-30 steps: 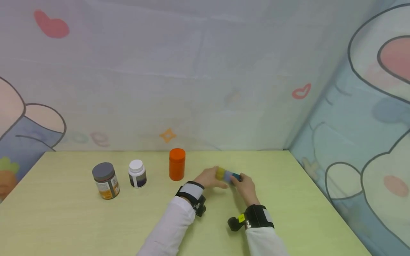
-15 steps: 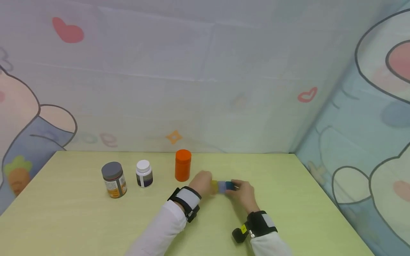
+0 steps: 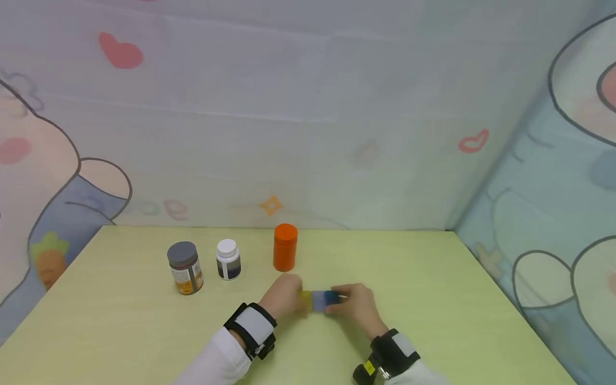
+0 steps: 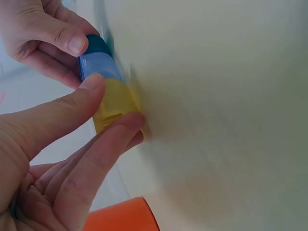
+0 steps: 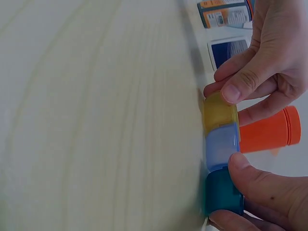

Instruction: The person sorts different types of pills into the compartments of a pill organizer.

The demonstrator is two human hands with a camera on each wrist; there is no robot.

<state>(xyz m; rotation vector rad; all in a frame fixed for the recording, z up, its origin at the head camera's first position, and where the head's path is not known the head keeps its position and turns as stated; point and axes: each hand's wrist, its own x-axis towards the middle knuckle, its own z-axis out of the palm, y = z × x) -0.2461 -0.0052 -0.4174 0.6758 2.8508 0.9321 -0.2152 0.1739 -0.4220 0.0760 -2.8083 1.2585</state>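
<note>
A small pill organizer [image 3: 318, 301] with three joined boxes, yellow, light blue and teal, lies between my two hands, low at the tabletop. My left hand [image 3: 283, 297] pinches its yellow box [image 4: 117, 98] between thumb and fingers. At the opposite end, my right hand [image 3: 358, 307] grips the teal box [image 5: 224, 192], thumb on the near side. The light blue box [image 5: 222, 146] shows uncovered in the middle. All the lids appear down in the right wrist view.
Behind my left hand stands an orange bottle [image 3: 285, 247]. Farther left are a white-capped bottle [image 3: 228, 260] and a grey-lidded jar [image 3: 185, 269]. A printed cloth [image 3: 308, 133] hangs along the table's back edge, and another side panel [image 3: 568, 214] rises at the right.
Both hands have brought the pill organizer closer to me and leftward, turning it from slanted to level. My left hand's thumb has come in from spread. The head view has swung left.
</note>
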